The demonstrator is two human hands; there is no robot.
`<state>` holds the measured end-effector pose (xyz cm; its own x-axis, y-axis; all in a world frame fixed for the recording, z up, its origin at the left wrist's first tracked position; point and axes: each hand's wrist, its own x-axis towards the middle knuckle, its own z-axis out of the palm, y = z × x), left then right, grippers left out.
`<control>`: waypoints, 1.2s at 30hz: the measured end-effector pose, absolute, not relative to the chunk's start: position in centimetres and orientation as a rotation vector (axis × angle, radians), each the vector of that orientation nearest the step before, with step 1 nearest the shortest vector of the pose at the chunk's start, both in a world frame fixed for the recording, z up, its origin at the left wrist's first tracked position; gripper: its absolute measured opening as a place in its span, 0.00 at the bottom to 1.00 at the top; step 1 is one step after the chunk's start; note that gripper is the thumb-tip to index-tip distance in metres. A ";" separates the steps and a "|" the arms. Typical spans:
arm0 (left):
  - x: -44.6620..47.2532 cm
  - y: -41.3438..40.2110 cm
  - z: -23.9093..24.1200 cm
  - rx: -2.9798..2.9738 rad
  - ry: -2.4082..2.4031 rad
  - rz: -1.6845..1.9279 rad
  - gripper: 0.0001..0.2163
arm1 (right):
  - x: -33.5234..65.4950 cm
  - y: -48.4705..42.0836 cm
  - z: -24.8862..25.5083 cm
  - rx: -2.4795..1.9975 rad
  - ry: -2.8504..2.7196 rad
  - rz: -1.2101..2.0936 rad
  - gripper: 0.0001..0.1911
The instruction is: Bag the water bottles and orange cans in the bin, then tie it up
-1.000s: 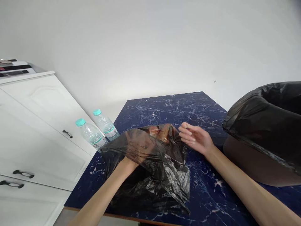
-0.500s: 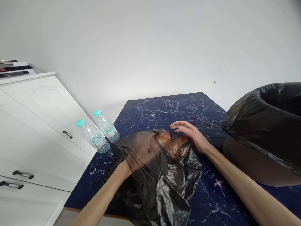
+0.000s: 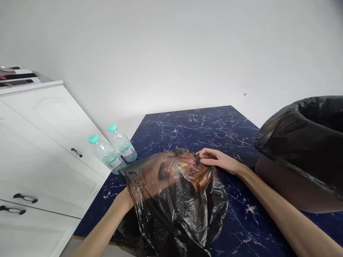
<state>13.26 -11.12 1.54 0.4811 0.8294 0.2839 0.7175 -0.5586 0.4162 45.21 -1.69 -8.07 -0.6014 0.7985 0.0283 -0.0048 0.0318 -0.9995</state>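
A thin black plastic bag point(image 3: 184, 214) lies crumpled over the front of the table. My left hand point(image 3: 157, 175) is inside it, showing dimly through the film; its fingers are too veiled to make out. Beyond that hand, a shiny orange-red item point(image 3: 197, 173) shows through the plastic, its kind unclear. My right hand point(image 3: 218, 160) is at the far right side of the bag, with curled fingers and thumb pinching the film over the orange-red item.
Two water bottles with turquoise caps, a nearer one point(image 3: 107, 157) and a farther one point(image 3: 123, 144), stand at the table's left edge. A bin point(image 3: 289, 182) with a black liner point(image 3: 300, 142) stands on the right. The blue marbled table point(image 3: 187, 125) adjoins a white cabinet point(image 3: 50, 142).
My right hand has come down onto the bag, its fingers curling in from a stretched pose. My left wrist has drawn back to the left, and the bag's film has shifted over that hand.
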 end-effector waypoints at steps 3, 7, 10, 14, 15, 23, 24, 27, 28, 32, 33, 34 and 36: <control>13.3 -11.1 1.4 2.484 1.288 0.700 0.28 | 45.1 -1.9 -7.8 -0.807 -1.702 1.643 0.20; 13.7 -11.1 2.1 2.452 1.233 0.704 0.27 | 45.1 -1.8 -7.9 -0.808 -1.665 1.647 0.20; 13.8 -11.4 3.1 2.345 1.192 0.645 0.25 | 45.2 -1.5 -8.3 -0.807 -1.591 1.653 0.19; 13.3 -12.1 4.4 2.180 1.258 0.568 0.26 | 45.2 -1.3 -8.8 -0.764 -1.456 1.677 0.19; 13.0 -12.4 4.6 2.157 1.290 0.568 0.27 | 45.1 -1.2 -8.9 -0.752 -1.417 1.683 0.19; 11.5 -13.9 6.5 2.090 1.289 0.601 0.27 | 45.7 -0.9 -8.3 -0.683 -1.084 1.697 0.18; 11.5 -14.0 6.9 2.083 1.332 0.595 0.25 | 45.8 -0.8 -8.2 -0.686 -1.041 1.686 0.18; 10.8 -14.6 7.8 2.008 1.458 0.598 0.26 | 46.3 -0.6 -8.2 -0.703 -0.918 1.652 0.16; 10.3 -14.8 7.9 1.961 1.472 0.605 0.27 | 46.5 -0.6 -8.3 -0.709 -0.877 1.642 0.15; 7.1 -16.4 7.8 1.743 1.552 0.706 0.33 | 46.8 -0.2 -8.8 -0.748 -0.731 1.598 0.14; 6.2 -17.0 7.6 1.690 1.599 0.759 0.33 | 46.8 -0.1 -8.9 -0.758 -0.704 1.584 0.14; 5.4 -17.5 7.5 1.641 1.657 0.828 0.34 | 46.8 0.0 -9.0 -0.768 -0.682 1.570 0.13; 3.7 -18.4 7.1 1.525 1.751 0.985 0.35 | 46.8 0.1 -9.2 -0.787 -0.652 1.535 0.12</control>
